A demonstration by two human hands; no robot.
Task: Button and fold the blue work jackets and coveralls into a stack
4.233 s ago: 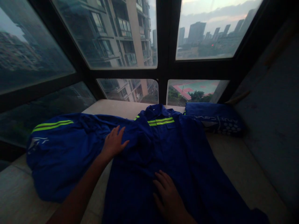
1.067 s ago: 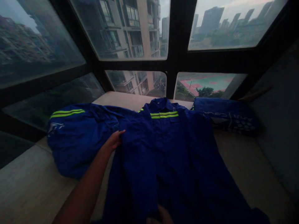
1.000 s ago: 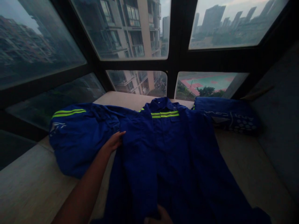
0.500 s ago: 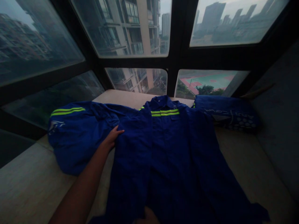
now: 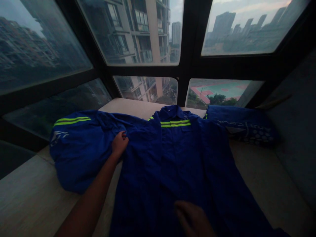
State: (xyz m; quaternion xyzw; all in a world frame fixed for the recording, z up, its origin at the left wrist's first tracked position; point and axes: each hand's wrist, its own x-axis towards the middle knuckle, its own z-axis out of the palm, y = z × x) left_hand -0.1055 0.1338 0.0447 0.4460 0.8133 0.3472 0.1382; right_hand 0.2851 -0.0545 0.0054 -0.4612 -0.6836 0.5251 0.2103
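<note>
A blue work jacket [image 5: 181, 158] lies spread front side up, its collar towards the window and a yellow-green reflective stripe across the chest. My left hand [image 5: 120, 142] is at the jacket's left edge near the sleeve, fingers curled and pinched on the cloth. Low over the jacket's front is my right hand [image 5: 195, 219], blurred and dim, with thumb and forefinger apart and no cloth visible between them. Bunched blue cloth [image 5: 81, 154] with yellow-green stripes and a white print bulges to the left of my left hand. The jacket's lower end runs out of view.
A folded blue bundle [image 5: 239, 126] with white lettering rests at the back right, beside the wall [image 5: 296, 131]. The pale ledge [image 5: 22, 194] shows around the clothes. Dark window frames [image 5: 190, 67] rise behind it.
My left hand's fingers have gone from stretched out to curled on the cloth. My right hand has moved up and right over the jacket's front. The view has tilted slightly upward.
</note>
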